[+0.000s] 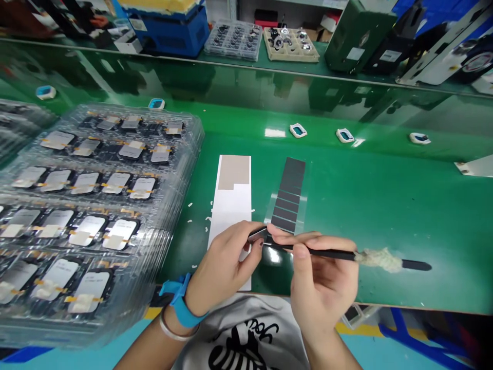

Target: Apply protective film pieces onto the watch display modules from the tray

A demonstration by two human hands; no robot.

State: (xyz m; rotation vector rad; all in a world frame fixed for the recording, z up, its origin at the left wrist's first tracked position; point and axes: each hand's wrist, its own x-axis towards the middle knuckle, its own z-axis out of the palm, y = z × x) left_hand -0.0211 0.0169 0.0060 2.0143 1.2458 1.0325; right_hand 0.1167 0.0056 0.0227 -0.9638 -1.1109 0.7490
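My left hand pinches a small dark screen-like part above the green bench. In my right hand is a pair of black tweezers, with pale material wrapped round the rear part; the tip meets the small part. Beneath my left hand lies a white sheet with beige patches at its top. Just beyond my right hand, a clear strip carries several dark grey adhesive pieces. What the tweezer tip does at the part is mostly hidden by my fingers.
Stacked clear trays of small screen modules fill the left side. Small white-framed pieces lie along the back. A shelf above holds a blue machine, a parts box and a green case. White scraps dot the bench.
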